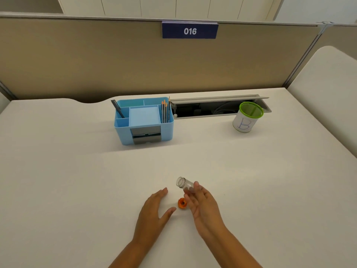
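A small clear jar (183, 183) lies on its side on the white desk (77, 180), its open mouth turned to the far left. My right hand (202, 206) is edge-on with its fingers nearly straight, and the fingertips touch the jar's closed end. An orange cap (182, 203) sits on the desk between my hands, just left of my right palm. To the cap's left, my left hand (152, 211) hovers palm down with straight fingers and the thumb spread toward the cap, holding nothing.
A blue desk organiser (144, 120) with pencils and a pen stands at the back centre. A green-rimmed cup marked "B" (247, 118) stands at the back right beside an open cable tray (212, 108). A beige partition closes off the far edge.
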Tool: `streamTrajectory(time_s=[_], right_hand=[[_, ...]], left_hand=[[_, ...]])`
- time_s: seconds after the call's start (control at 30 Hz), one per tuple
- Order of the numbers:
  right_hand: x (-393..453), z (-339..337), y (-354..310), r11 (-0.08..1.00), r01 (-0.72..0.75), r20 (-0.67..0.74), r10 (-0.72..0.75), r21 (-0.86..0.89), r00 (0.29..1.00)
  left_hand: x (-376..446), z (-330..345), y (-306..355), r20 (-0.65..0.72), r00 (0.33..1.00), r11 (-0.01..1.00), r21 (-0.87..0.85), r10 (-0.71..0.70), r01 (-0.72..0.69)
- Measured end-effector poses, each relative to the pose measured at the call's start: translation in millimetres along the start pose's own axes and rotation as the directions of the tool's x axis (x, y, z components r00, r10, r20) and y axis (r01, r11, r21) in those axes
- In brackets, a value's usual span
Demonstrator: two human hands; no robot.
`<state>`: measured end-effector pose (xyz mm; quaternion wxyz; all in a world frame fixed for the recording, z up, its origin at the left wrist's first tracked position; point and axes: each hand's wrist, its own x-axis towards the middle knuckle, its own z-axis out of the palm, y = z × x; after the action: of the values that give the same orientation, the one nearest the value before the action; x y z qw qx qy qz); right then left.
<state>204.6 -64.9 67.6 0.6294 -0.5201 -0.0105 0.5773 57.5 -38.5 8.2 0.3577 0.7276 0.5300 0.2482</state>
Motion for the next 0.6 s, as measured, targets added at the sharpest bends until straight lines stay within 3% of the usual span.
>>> streamTrajectory(time_s=[0.2,0.43,0.6], right_hand=[[-6,-6,-2,0.996,0.014,-0.023,-0.012,0.084,1.000],[-9,-16,-7,0.996,0.068,-0.069,-0.064,0.058,0.996],[-8,-21,1,0.997,0.073,-0.148,-0.071,0.008,0.986]], left_hand=[[8,22,3,0.076,0.987,0.970,0.192,0.140,-0.152],[17,18,11,-0.036,0.992,0.982,0.153,0.122,-0.115],[19,22,20,0.074,0.988,0.960,0.240,0.132,-0.146]])
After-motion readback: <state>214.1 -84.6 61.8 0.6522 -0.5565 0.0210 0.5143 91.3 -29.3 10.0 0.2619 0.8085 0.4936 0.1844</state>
